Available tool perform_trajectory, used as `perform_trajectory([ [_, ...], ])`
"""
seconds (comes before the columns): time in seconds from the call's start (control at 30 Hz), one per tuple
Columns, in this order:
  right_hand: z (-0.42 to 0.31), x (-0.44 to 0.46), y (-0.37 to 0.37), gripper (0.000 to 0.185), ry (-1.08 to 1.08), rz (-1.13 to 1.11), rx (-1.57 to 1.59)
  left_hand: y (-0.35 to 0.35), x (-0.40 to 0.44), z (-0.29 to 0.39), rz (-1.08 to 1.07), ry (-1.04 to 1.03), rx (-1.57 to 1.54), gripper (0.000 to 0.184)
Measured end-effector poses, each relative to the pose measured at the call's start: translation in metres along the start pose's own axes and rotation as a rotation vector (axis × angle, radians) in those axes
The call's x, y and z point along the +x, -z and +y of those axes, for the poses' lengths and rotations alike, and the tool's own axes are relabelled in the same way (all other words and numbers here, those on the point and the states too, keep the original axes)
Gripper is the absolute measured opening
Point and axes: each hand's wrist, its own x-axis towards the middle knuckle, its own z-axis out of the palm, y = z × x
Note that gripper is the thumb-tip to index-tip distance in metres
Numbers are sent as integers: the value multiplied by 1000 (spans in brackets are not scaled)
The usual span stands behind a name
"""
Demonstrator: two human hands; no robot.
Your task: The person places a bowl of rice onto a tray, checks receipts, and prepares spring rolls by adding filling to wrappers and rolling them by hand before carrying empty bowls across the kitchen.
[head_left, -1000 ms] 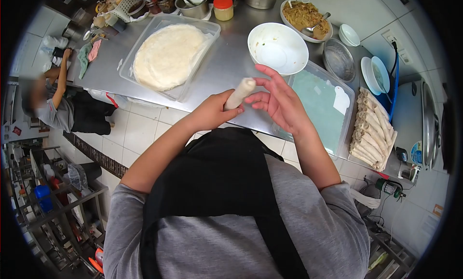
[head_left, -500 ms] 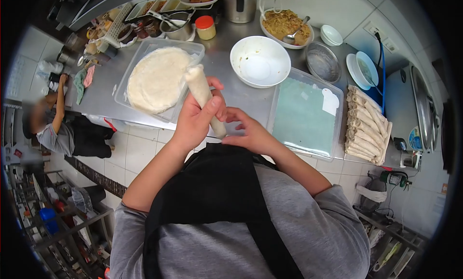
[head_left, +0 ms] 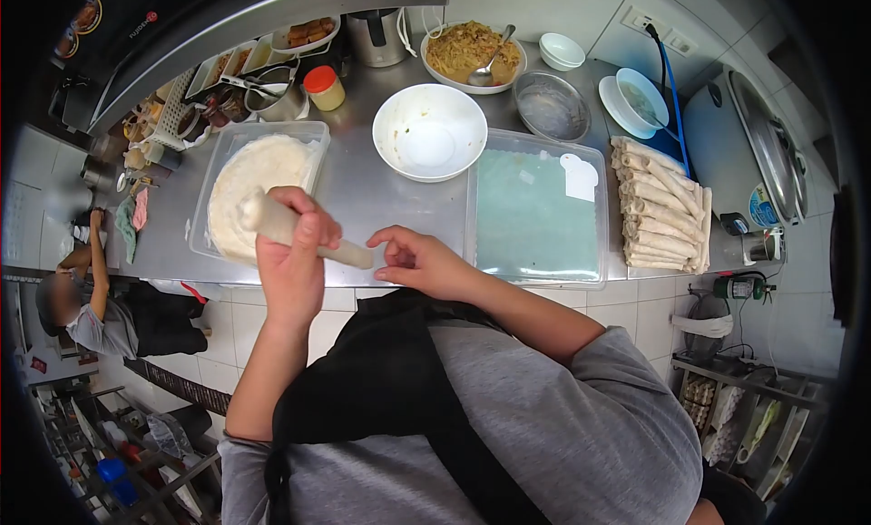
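Note:
My left hand (head_left: 295,269) is wrapped around a long, pale, uncooked spring roll (head_left: 275,222), held aslant above the counter's front edge. The roll's upper end points to the far left, over a clear plastic tub (head_left: 319,153) with a stack of round white wrappers (head_left: 259,173). Close to the roll's lower end is my right hand (head_left: 425,266), its thumb and fingers apart and curved; whether a fingertip touches the roll I cannot tell. A white bowl (head_left: 431,166) with bits of food inside stands beyond my hands.
Right of my hands lies a lidded container (head_left: 535,221), then a pile of rolled spring rolls (head_left: 662,207). Behind are a bowl of shredded filling (head_left: 458,49) with a spoon, a metal bowl (head_left: 551,107) and a red-lidded jar (head_left: 324,88). Another person (head_left: 100,321) stands far left.
My left hand has tipped the spring roll from nearly upright to a flatter slant, its top swinging left. My right hand stays by the lower end. The view has shifted.

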Motion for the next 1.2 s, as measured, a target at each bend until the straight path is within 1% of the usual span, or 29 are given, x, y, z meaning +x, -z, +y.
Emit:
perform_trajectory([
  [0.03, 3, -4, 5, 39, 2, 1, -2, 6, -3, 1, -2, -2, 0, 22],
  [0.1, 11, -14, 13, 41, -28, 71, -86, 12, -7, 2, 167, 69, -11, 19],
  [0.13, 15, -16, 16, 46, -31, 97, -99, 13, -8, 2, 267, 119, -74, 17],
  [0.17, 19, -16, 17, 46, -29, 97, -99, 13, -6, 3, 266, 118, -73, 17],
  [0.23, 15, -17, 16, 51, -39, 139, -122, 12, -3, 3, 433, 226, -207, 19],
  [0.27, 10, -14, 14, 51, -40, 140, -125, 9, -3, 1, 432, 225, -210, 19],
  [0.33, -3, -1, 3, 57, 104, 124, -132, 1, -3, -5, 312, 208, -54, 28],
  [0.37, -7, 5, -4, 57, 106, 127, -135, -6, -4, -2, 309, 206, -56, 28],
  [0.43, -17, 17, -19, 60, 193, 83, -20, -17, -8, 7, 52, 154, 107, 39],
  [0.47, -26, 19, -22, 54, 170, 63, -101, -16, -9, 6, -27, 109, 143, 50],
  [0.5, -26, 23, -26, 54, 171, 66, -105, -16, -10, 7, -30, 106, 141, 50],
  [0.57, -22, 27, -36, 46, 46, -11, -78, -16, -12, 12, -96, 2, 169, 58],
  [0.6, -23, 26, -41, 38, 80, -10, -35, -14, -13, 13, -88, -4, 168, 58],
  [0.67, -24, 29, -46, 38, 60, -17, -66, -10, -16, 13, 163, -90, 268, 65],
  [0.7, -24, 31, -48, 37, 38, -13, -93, -8, -16, 12, 179, -96, 270, 65],
  [0.73, -23, 33, -51, 37, 40, -30, -98, -6, -13, 8, 261, -61, 234, 65],
  [0.77, -21, 37, -53, 40, 54, -2, -73, -1, -12, 3, 345, -25, 197, 65],
  [0.8, -19, 40, -56, 42, 68, 24, -49, 8, -15, -13, 375, 33, 104, 51],
  [0.83, -18, 43, -58, 42, 73, -1, -55, 18, -19, -25, 397, 20, 106, 51],
  [0.9, -14, 48, -63, 54, 23, -40, -278, 44, -26, -39, 378, 227, -205, 35],
  [0.93, -8, 48, -67, 68, 6, -90, -294, 56, -29, -40, 413, 202, -195, 35],
  [1.0, -3, 47, -66, 72, -94, -216, -269, 82, -30, -39, 646, 286, -308, 29],
  [1.03, 5, 45, -65, 69, -108, -168, -307, 102, -32, -37, 683, 259, -301, 29],
  [1.1, 11, 35, -59, 62, -134, -88, -320, 150, -35, -32, 877, 288, -222, 34],
  [1.17, 12, 22, -47, 52, -188, -20, -246, 215, -46, -27, 895, 269, -157, 33],
  [1.2, 13, 14, -41, 46, -227, 21, -196, 248, -49, -21, 875, 325, -162, 32],
])
